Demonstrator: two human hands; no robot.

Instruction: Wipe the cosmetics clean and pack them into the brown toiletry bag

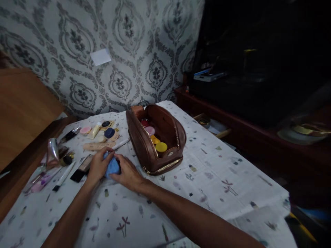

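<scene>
My left hand [98, 165] and my right hand [129, 174] both close round a crumpled blue cloth [113, 167], low over the table. Whether something is wrapped inside it I cannot tell. Just right of my hands stands a brown leather toiletry bag [139, 146], its zip open. Inside it lie a yellow-lidded jar [161, 147], a smaller orange-yellow item [154, 139] and a pink round item [149, 130]. Beyond my fingers are a jar with a dark blue lid [110, 133], a white pen-like tube [121, 143] and a beige tube [94, 146].
Several cosmetics lie to the left, among them a white brush [64, 175], a black-capped bottle [80, 169] and a silvery tube [53, 153]. A patterned white cloth [207, 179] covers the table. A wooden panel [26, 106] borders the left; a dark red cabinet [207, 112] stands right.
</scene>
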